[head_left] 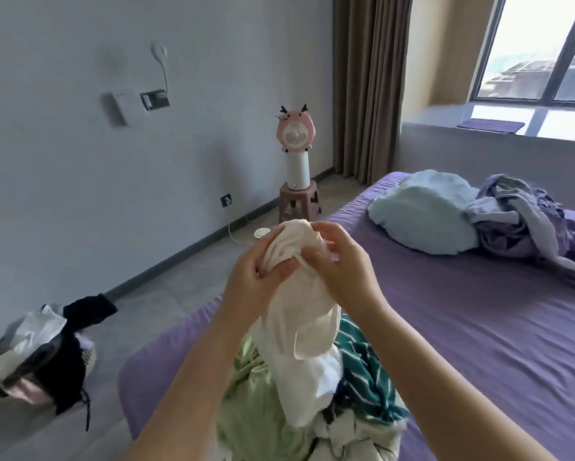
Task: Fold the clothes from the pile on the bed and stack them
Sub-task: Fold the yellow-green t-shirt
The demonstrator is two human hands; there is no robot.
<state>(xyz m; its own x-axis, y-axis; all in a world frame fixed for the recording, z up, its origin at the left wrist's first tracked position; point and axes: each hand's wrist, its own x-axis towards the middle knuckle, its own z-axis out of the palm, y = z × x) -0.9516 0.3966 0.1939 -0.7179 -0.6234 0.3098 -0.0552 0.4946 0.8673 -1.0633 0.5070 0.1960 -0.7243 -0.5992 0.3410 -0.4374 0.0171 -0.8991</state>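
Clothes pile [279,394] lies nearest, on near corner of purple bed [479,327]: light green garment [246,394], teal striped piece [366,371], white items. Cream garment [296,294] lifted above pile, lower end hanging down onto it. Left hand [256,281] grips bunched top of cream garment, fingers curled round fabric. Right hand [339,264] pinches same top edge beside it. Light blue pillow [422,217] and crumpled lilac bedding [525,221] at far end. Dark and white clothes heap [39,347] on floor left. Pink fan [295,134] on stool [299,201] by wall.

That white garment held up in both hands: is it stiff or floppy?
Probably floppy: the white garment hangs limp below the left hand and right hand, bunching where they grip it. It likely feels light, since fingers alone hold it up.
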